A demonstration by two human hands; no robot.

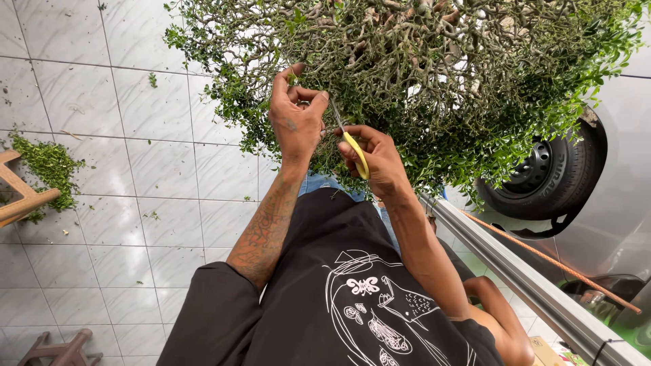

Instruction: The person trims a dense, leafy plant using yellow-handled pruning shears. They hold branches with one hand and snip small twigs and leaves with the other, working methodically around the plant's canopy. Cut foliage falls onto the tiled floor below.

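Observation:
A dense small-leaved bush (pixel 420 74) with twisted bare branches fills the top of the head view. My left hand (pixel 296 115) is raised into its lower edge and pinches a thin twig between thumb and fingers. My right hand (pixel 377 159) is beside it, closed around yellow-handled scissors (pixel 352 146) whose blades point up toward the twig by my left fingers. Both forearms rise from my black printed shirt (pixel 325 291).
White tiled floor (pixel 135 176) with scattered leaf clippings and a pile of cuttings (pixel 47 166) at the left by a wooden stool (pixel 20 196). A metal rail (pixel 515 271) with an orange rope, a car wheel (pixel 553 176) and grey car body lie at the right.

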